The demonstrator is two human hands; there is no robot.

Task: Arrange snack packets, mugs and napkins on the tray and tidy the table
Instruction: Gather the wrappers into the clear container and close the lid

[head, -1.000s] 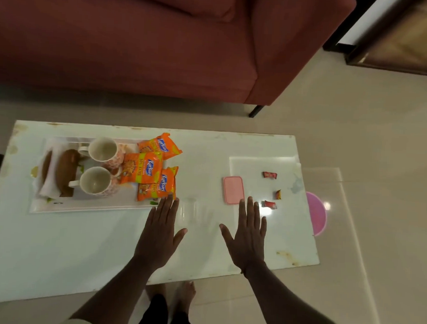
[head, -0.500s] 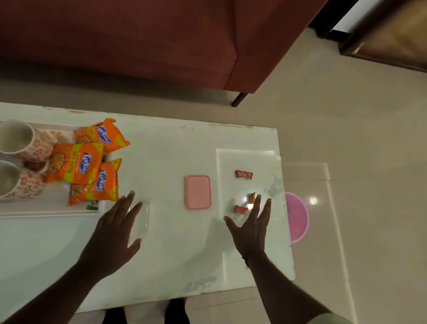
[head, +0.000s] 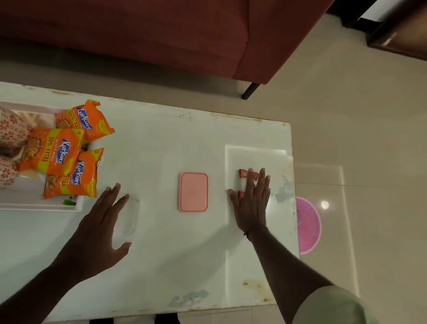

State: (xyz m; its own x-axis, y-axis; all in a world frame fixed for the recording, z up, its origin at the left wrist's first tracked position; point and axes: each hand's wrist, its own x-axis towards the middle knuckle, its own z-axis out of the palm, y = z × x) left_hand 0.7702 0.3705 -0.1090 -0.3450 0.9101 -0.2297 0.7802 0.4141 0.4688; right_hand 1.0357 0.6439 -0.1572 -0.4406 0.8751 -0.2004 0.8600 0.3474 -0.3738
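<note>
Red sweets (head: 242, 174) half hidden under right hand (head: 252, 202)

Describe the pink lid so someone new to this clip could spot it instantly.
Start at the white table in front of the red sofa. Near its middle, between the left hand and the right hand, lies the pink lid: a flat rounded rectangle, the table's only plain pink item.

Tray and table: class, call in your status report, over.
Both hands open: left hand by clear container, right hand over candy wrappers. Snack packets, mugs on tray. Pink lid loose.
</note>
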